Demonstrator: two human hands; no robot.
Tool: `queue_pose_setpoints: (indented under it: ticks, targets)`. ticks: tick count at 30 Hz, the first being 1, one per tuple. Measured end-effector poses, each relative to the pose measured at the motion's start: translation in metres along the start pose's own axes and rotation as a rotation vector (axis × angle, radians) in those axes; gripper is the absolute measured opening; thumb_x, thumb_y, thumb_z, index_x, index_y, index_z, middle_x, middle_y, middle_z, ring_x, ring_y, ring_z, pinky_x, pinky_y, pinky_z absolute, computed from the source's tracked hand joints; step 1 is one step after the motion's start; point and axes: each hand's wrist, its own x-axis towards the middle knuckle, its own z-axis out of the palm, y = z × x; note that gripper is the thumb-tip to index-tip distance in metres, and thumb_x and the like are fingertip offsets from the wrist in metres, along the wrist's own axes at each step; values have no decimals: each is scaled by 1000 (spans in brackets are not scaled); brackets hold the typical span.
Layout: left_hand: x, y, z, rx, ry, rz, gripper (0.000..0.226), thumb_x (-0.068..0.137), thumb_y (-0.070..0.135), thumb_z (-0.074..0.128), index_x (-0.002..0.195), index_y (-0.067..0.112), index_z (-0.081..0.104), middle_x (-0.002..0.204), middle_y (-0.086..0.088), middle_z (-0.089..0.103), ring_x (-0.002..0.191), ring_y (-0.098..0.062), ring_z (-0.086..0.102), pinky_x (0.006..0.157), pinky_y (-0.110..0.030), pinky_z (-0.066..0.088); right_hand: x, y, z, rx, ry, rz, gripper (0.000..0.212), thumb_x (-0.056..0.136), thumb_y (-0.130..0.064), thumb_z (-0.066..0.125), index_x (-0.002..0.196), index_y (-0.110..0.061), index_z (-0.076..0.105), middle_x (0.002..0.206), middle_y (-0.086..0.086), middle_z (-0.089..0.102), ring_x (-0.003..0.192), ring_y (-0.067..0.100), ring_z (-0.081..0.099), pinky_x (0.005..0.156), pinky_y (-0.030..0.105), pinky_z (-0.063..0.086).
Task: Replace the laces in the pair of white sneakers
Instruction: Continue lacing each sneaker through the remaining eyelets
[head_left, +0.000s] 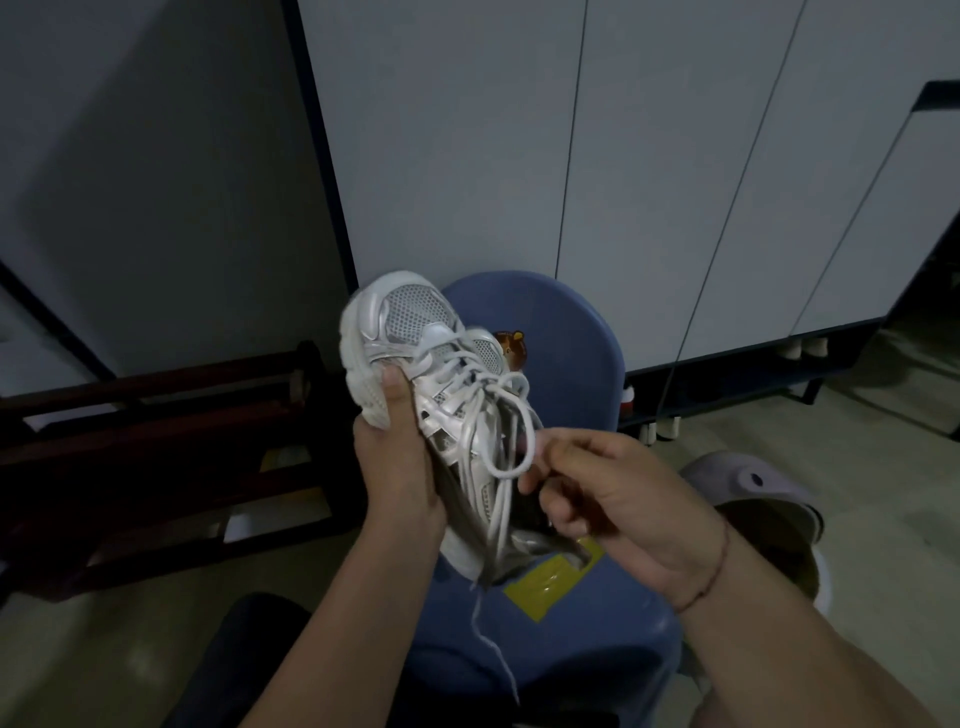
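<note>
A white mesh sneaker (415, 332) is held up over a blue plastic stool (571, 353), toe pointing away and up. My left hand (400, 467) grips its sole and left side, thumb on the upper. A white lace (488, 395) is threaded through the eyelets and tied, with a loop hanging near the tongue. My right hand (613, 493) pinches that loop between thumb and forefinger. One loose lace end (498, 654) dangles down past the heel over the stool seat.
A yellow packet (550, 582) lies on the stool seat under the shoe. A lilac clog (748, 483) sits on the floor at the right. Dark wooden furniture (156, 452) stands at the left, and white cabinet doors (519, 130) rise behind the stool.
</note>
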Motion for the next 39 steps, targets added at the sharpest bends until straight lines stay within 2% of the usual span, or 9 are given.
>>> queue_pose_setpoints:
  ticks: [3, 7, 10, 16, 18, 23, 28, 34, 39]
  targets:
    - [-1, -4, 1, 4, 3, 12, 51, 90, 47, 60, 122, 8, 60, 111, -8, 73, 97, -21, 72, 82, -36, 59, 6, 7, 8, 209, 85, 21, 27, 92, -1, 48, 68, -3, 62, 57, 6, 49, 37, 6, 35, 33, 14, 21]
    - [-1, -5, 1, 10, -10, 11, 54, 87, 48, 62, 125, 10, 58, 111, -6, 72, 96, -18, 72, 74, -29, 60, 10, 13, 11, 308, 91, 40, 28, 91, 2, 43, 65, -4, 52, 54, 3, 39, 32, 3, 27, 31, 13, 17]
    - [-3, -3, 1, -6, -13, -1, 62, 78, 54, 63, 123, 12, 60, 109, -5, 73, 97, -19, 72, 77, -32, 59, 6, 9, 7, 237, 5, 41, 28, 90, 0, 49, 66, -5, 61, 52, 2, 42, 33, 3, 25, 34, 14, 15]
    - [4, 5, -5, -19, 56, -49, 47, 92, 50, 56, 120, 14, 63, 104, -3, 73, 88, -15, 72, 58, -20, 57, -10, -4, -1, -112, -266, 64, 13, 79, -22, 61, 75, -10, 63, 54, 0, 45, 38, 4, 29, 40, 14, 21]
    - [3, 6, -4, -11, 42, -61, 47, 92, 50, 56, 120, 13, 64, 104, -4, 74, 85, -14, 72, 60, -22, 59, -10, -6, -1, -187, -208, 34, 12, 81, -19, 62, 77, -8, 63, 54, 1, 46, 37, 5, 31, 41, 15, 25]
    - [3, 1, -3, -15, 38, -113, 46, 89, 51, 60, 116, 14, 65, 101, -4, 75, 88, -18, 73, 72, -32, 60, -5, -3, -3, -329, 248, -207, 6, 90, -9, 59, 85, -7, 61, 57, 5, 55, 37, 8, 41, 37, 16, 33]
    - [-1, -1, -1, 16, 0, -89, 38, 92, 49, 58, 109, 16, 66, 95, -2, 75, 81, -15, 74, 61, -25, 59, -9, 0, 11, -230, 44, -101, 18, 93, -16, 54, 93, -1, 65, 57, 7, 60, 38, 12, 47, 36, 19, 34]
    - [-5, -4, -1, 49, -41, -56, 47, 88, 52, 60, 117, 16, 65, 103, -3, 75, 90, -17, 73, 76, -32, 59, -9, -1, 11, -186, -12, 51, 23, 96, -17, 51, 83, 0, 58, 58, 13, 62, 38, 15, 51, 36, 19, 40]
    - [-9, -6, 1, 65, -62, -37, 54, 81, 54, 61, 119, 16, 64, 105, -4, 75, 94, -19, 73, 82, -36, 58, -5, 2, 9, -239, -7, 34, 16, 90, -13, 60, 75, -7, 57, 51, 2, 56, 33, 6, 42, 35, 15, 34]
